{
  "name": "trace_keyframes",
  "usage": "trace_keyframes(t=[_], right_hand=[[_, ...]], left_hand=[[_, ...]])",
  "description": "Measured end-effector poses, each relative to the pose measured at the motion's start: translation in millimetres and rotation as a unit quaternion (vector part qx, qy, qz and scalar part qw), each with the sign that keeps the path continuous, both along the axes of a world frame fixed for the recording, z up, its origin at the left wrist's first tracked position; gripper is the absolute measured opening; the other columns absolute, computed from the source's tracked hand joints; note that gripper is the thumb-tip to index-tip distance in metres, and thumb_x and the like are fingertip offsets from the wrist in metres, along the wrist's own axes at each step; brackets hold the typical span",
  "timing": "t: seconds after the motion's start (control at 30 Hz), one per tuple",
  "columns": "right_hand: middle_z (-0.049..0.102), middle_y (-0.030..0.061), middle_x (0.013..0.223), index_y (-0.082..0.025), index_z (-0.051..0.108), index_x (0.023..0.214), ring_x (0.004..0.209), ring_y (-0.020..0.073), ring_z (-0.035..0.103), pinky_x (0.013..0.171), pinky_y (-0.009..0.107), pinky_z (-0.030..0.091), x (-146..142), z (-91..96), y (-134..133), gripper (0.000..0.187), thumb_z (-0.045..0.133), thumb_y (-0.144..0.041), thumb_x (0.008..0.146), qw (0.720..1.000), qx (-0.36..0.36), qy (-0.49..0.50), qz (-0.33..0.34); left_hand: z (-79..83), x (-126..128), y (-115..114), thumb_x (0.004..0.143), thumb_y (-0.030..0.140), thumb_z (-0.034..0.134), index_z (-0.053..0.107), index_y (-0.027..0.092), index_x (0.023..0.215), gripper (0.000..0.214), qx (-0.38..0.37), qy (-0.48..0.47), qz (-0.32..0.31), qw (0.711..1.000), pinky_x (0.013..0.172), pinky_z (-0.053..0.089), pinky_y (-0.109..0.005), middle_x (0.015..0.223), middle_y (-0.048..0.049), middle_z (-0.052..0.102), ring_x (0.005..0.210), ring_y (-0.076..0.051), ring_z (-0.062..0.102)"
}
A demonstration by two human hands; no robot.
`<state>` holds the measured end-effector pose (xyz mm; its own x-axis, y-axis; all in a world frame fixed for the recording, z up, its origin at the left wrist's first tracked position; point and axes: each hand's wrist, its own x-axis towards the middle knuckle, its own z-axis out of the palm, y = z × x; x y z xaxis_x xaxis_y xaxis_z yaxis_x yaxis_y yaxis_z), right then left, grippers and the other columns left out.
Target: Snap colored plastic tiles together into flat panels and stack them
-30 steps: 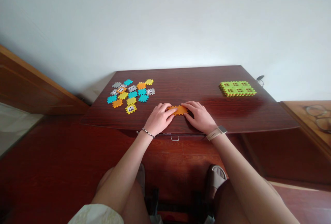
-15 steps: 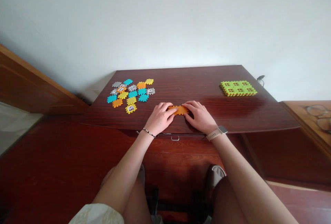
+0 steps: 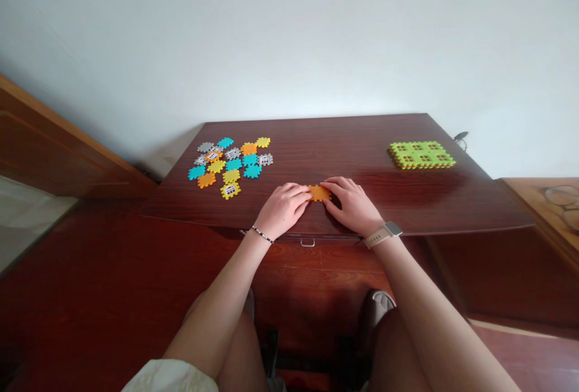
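**View:** head camera, looking forward and down past my forearms; clock set on the tile in my hands, 12 toward the wall, 6 toward my lap.

**Held piece:** an orange interlocking plastic tile (image 3: 319,193) lies flat on the desk, between my hands.

**Left hand:** my left hand (image 3: 283,211) sits at 8 o'clock from the tile, palm down, fingers together, their fingertips (image 3: 308,194) against the tile's left edge.

**Right hand:** my right hand (image 3: 353,206) sits at 4 o'clock, palm down, fingers close together and curved, their tips (image 3: 327,194) on the tile's right side.

**Grip:** both hands clamp the tile from either side.

**Wrists:** a thin beaded bracelet (image 3: 262,234) circles my left wrist; a watch with a pale band (image 3: 383,235) circles my right.

**Loose pieces:** at 10 o'clock, a scattered tile pile (image 3: 231,166) in teal, grey, yellow and orange, some printed with windows.

**Joined piece:** at 3 o'clock, well apart from my hands, a lime-green tile panel (image 3: 421,155) lies flat, its windows showing.

**Surface:** a dark reddish-brown wood-grain desk (image 3: 344,139) carries all of it, with a metal drawer pull (image 3: 307,242) below its front edge.

**Far right:** eyeglasses (image 3: 561,202) rest on a lighter wooden surface at 3 to 4 o'clock.
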<state>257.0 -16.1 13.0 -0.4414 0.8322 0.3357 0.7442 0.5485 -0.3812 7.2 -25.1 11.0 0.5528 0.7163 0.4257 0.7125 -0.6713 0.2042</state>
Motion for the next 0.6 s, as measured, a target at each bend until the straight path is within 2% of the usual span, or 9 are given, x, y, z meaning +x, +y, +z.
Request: trace_keyframes(t=[0.13, 0.43, 0.6], right_hand=[[0.071, 0.015, 0.145, -0.02, 0.072, 0.142, 0.131, 0.0368, 0.066, 0.105, 0.054, 0.056, 0, -0.7, 0, 0.04, 0.062, -0.028, 0.104, 1.0, 0.001, 0.001, -0.001], [0.072, 0.0144, 0.145, -0.024, 0.073, 0.144, 0.13, 0.0367, 0.066, 0.107, 0.056, 0.056, 1, -2.0, 1, 0.042, 0.062, -0.027, 0.103, 1.0, 0.0, 0.015, 0.001], [0.072, 0.0151, 0.144, -0.021, 0.073, 0.141, 0.13, 0.0372, 0.066, 0.107, 0.057, 0.057, 0, -2.9, 3, 0.041, 0.061, -0.027, 0.103, 1.0, 0.004, 0.019, -0.002]], left_hand=[[-1.8, 2, 3, 0.11, 0.018, 0.062, 0.079, 0.022, 0.126, 0.024, -0.008, -0.01, -0.003, 1.0, 0.11, 0.061, -0.051, 0.137, -0.0071, 0.079, 0.127, -0.028, 0.068], [-0.7, 6, 1, 0.11, 0.018, 0.062, 0.079, 0.023, 0.127, 0.024, -0.01, -0.008, -0.001, 1.0, 0.113, 0.061, -0.051, 0.139, -0.0072, 0.078, 0.126, -0.028, 0.067], [1.1, 13, -2, 0.11, 0.019, 0.062, 0.079, 0.022, 0.126, 0.023, -0.009, -0.008, 0.013, 1.0, 0.111, 0.061, -0.05, 0.14, -0.0067, 0.077, 0.124, -0.029, 0.066]])
